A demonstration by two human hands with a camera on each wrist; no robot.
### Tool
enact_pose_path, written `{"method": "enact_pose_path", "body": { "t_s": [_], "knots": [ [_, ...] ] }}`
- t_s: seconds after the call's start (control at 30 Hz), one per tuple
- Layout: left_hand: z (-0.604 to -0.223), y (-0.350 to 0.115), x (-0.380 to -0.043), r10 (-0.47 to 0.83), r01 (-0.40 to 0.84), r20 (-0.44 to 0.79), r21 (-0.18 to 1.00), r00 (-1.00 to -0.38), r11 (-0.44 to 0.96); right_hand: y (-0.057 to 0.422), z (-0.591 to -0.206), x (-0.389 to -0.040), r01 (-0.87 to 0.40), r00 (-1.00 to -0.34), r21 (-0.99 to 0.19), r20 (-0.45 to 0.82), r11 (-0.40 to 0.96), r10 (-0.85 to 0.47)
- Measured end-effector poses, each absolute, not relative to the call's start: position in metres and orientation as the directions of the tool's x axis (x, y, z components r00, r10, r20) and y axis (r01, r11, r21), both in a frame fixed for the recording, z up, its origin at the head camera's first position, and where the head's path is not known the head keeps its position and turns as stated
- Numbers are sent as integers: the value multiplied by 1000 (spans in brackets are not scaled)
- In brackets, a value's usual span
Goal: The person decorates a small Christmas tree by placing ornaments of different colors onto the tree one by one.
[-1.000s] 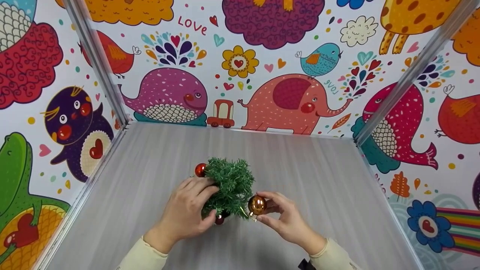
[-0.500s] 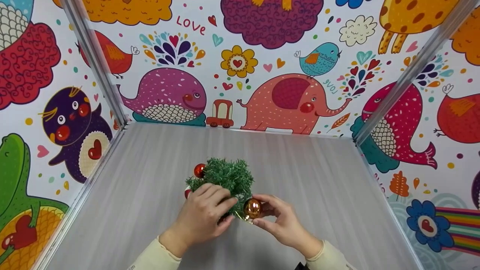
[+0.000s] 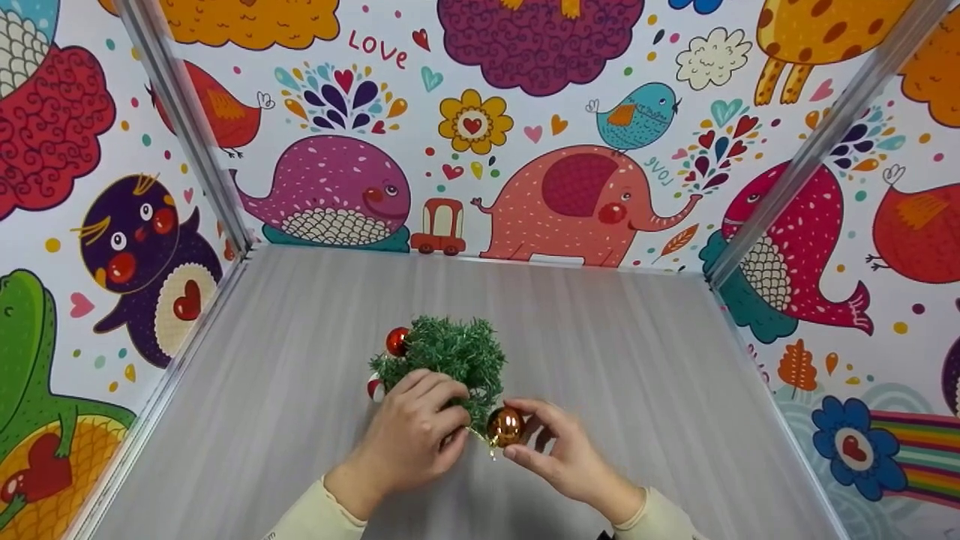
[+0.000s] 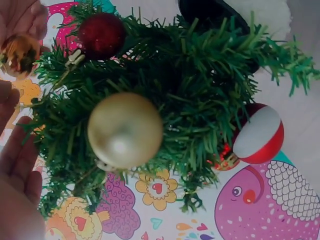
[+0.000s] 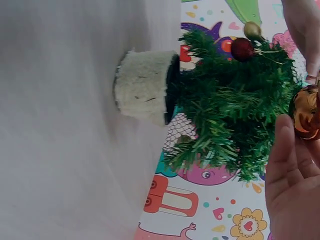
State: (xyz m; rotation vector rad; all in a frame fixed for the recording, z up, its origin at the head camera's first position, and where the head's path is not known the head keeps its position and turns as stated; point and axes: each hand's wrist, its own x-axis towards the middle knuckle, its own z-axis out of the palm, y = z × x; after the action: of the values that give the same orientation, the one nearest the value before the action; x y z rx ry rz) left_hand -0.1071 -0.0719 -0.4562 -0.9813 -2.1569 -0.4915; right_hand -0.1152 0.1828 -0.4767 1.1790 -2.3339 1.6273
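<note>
A small green artificial Christmas tree (image 3: 457, 352) stands on the table in a fuzzy white pot (image 5: 145, 87). My right hand (image 3: 559, 450) holds a shiny copper-coloured bauble (image 3: 505, 426) by its side, right of the tree. From the bauble's cap a thin gold cord (image 3: 478, 434) runs to my left hand (image 3: 420, 427), whose thumb and index finger pinch its end in front of the branches. On the tree hang a pale gold bauble (image 4: 125, 131), a dark red bauble (image 4: 102, 36), a red-and-white bauble (image 4: 259, 134) and a shiny red bauble (image 3: 397, 341).
The grey wood-grain table (image 3: 615, 337) is enclosed by panels printed with cartoon animals (image 3: 577, 202). Metal corner posts (image 3: 187, 127) rise at the back left and back right. A small black object (image 3: 604, 535) shows at the bottom edge by the right sleeve.
My left hand has moved right from the tree's left side to the bauble's cord, uncovering the red-and-white bauble. My right hand has brought the copper bauble slightly left and nearer me.
</note>
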Motion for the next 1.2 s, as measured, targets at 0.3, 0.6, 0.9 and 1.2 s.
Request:
{"method": "enact_pose_path", "body": {
  "t_s": [0.3, 0.6, 0.9, 1.2],
  "knots": [
    [-457, -67, -106, 480, 778, 746, 80, -462, 623, 190, -509, -120, -620, -684, -753, 381, 221, -622],
    [-456, -64, -107, 478, 786, 748, 92, -460, 612, 191, -511, -120, -616, -696, -736, 339, 282, -633],
    [-459, -65, -108, 476, 769, 735, 96, -483, 632, 179, -493, -120, -725, -641, -655, 528, 213, -556],
    [-460, -61, -111, 460, 763, 744, 104, -485, 638, 159, -472, -115, -759, -605, -633, 601, 152, -522]
  ]
}}
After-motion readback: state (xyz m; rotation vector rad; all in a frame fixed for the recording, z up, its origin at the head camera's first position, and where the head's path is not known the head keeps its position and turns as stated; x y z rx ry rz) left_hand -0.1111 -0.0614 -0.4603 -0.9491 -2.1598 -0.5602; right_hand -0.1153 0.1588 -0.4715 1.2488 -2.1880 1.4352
